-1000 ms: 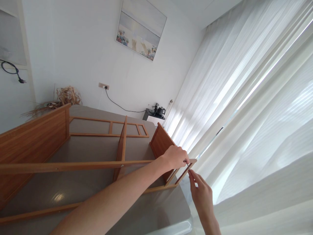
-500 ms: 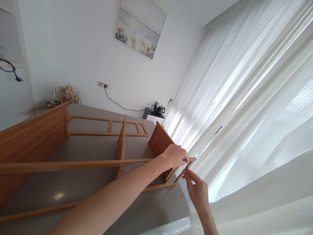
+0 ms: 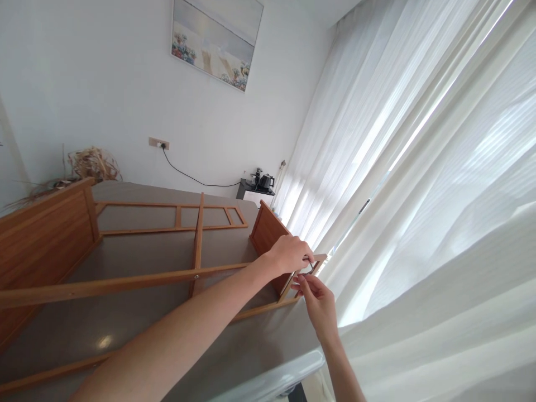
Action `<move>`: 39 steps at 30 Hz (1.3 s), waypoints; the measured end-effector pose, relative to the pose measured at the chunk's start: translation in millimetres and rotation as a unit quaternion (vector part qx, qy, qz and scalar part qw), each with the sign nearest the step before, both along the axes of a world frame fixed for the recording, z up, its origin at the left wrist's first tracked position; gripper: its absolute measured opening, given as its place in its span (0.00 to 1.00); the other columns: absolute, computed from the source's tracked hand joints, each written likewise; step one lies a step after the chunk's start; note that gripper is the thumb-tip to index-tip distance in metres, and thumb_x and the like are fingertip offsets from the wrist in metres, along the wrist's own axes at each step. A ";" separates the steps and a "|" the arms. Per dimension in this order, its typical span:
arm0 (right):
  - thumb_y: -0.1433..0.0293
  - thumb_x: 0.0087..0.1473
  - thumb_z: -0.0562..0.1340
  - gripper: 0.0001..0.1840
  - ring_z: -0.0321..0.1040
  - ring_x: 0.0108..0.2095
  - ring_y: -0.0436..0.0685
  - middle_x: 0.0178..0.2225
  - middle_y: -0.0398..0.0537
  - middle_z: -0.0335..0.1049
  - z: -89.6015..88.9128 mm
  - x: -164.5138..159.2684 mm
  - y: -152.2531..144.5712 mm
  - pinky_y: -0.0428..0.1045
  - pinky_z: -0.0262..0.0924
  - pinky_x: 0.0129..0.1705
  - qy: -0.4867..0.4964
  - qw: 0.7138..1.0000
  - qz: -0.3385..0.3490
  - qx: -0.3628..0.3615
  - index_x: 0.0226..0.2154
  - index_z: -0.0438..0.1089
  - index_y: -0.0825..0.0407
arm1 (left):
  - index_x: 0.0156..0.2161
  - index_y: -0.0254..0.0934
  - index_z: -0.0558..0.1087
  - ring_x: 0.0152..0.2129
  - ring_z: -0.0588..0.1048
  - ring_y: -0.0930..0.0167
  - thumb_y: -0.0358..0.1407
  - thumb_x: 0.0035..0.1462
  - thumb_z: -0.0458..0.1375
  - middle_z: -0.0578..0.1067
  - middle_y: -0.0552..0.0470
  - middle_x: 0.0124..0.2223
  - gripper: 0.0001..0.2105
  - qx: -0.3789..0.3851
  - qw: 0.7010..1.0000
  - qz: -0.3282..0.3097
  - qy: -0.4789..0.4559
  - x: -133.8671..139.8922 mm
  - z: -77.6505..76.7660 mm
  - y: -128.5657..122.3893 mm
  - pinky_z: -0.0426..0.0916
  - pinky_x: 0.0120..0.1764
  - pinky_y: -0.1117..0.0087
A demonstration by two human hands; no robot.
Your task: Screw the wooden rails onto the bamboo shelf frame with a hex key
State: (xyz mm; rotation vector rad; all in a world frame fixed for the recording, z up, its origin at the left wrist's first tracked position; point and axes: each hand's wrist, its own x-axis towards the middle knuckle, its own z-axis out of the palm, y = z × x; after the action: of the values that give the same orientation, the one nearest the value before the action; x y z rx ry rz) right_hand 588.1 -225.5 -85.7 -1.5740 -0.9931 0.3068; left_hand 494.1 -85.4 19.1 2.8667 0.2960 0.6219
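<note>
A thin dark bent rod, like a hex key (image 3: 311, 268), spans the gap between my hands at the right end of a wooden shelf frame (image 3: 138, 283). My left hand (image 3: 290, 255) reaches across the frame from the lower left, its fingers closed on the rod's upper end. Just below, my right hand (image 3: 319, 304) pinches the lower end between thumb and fingertips. Whether a screw sits at the rod's tip is too small to tell. The frame lies on its side, with a middle board (image 3: 198, 234) and solid end panels (image 3: 268, 229).
The frame rests on a grey glossy surface (image 3: 234, 357) with a clear edge at the front. A flat wooden ladder-like frame (image 3: 178, 216) lies behind. White curtains (image 3: 402, 184) hang close on the right. A kettle (image 3: 266, 181) stands on a small cabinet; dried stalks (image 3: 94, 164) lie left.
The view has swung slightly right, so everything sits further left. The bent rod has turned between my hands, and my right fingers have moved under my left hand. Both hands keep their grip.
</note>
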 end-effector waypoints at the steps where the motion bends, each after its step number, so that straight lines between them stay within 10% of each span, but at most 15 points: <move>1: 0.44 0.56 0.63 0.28 0.79 0.38 0.65 0.40 0.56 0.80 -0.4 -0.8 -1.3 0.54 0.73 0.37 -0.009 1.000 -0.005 0.001 0.40 0.76 0.52 | 0.44 0.51 0.83 0.38 0.80 0.65 0.36 0.60 0.58 0.83 0.53 0.40 0.12 0.000 1.000 0.000 0.001 0.1 -0.1 0.1 0.73 0.43 0.66; 21: 0.52 0.61 0.61 0.20 0.77 0.36 0.58 0.36 0.50 0.80 -21.2 3.6 -9.4 0.52 0.70 0.41 -0.094 0.988 -0.111 0.052 0.42 0.77 0.50 | 0.41 0.50 0.83 0.32 0.77 0.70 0.37 0.59 0.57 0.83 0.59 0.36 0.12 -0.017 1.000 0.000 0.004 0.3 0.9 -1.1 0.68 0.37 0.71; 39: 0.63 0.66 0.57 0.11 0.70 0.37 0.54 0.39 0.52 0.73 -52.5 1.2 35.9 0.52 0.67 0.41 -0.219 0.899 -0.274 0.261 0.42 0.72 0.51 | 0.41 0.53 0.83 0.33 0.77 0.70 0.40 0.58 0.59 0.82 0.60 0.34 0.10 0.000 1.000 0.008 -0.008 3.2 -4.8 -0.1 0.67 0.38 0.70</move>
State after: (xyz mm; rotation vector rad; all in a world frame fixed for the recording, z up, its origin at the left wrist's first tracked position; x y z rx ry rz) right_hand 589.3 -189.6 -138.1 -1.3636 -0.8213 -0.6851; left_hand 497.4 -85.6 14.4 2.8610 0.3158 0.6481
